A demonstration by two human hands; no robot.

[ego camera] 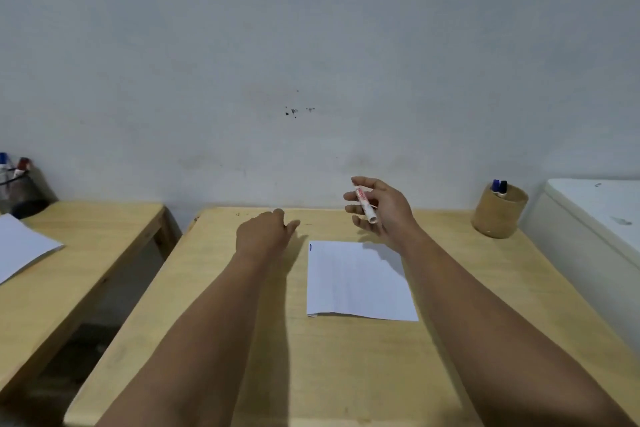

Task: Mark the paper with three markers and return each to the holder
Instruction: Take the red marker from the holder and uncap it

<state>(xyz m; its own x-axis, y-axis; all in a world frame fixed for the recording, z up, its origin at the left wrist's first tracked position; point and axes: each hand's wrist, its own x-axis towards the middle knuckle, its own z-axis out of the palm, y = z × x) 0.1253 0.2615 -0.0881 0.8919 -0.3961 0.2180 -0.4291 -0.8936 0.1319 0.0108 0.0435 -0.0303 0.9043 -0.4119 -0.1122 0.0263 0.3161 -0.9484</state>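
While my right hand (381,208) pinches a white marker (365,203) in its fingers above the wooden table (214,340), just past the paper (356,281), my left hand (265,230) hangs loosely curled beside the sheet, gripping nothing I can see. Far right stands the holder (498,215) with two markers.

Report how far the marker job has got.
One small blue mark shows at the paper top-left corner, and two markers stand in the holder, so the first looks done. The right hand holds a red-printed marker above the paper; no red mark is visible yet. The left hand rests closed on the table. Likely two marks left.
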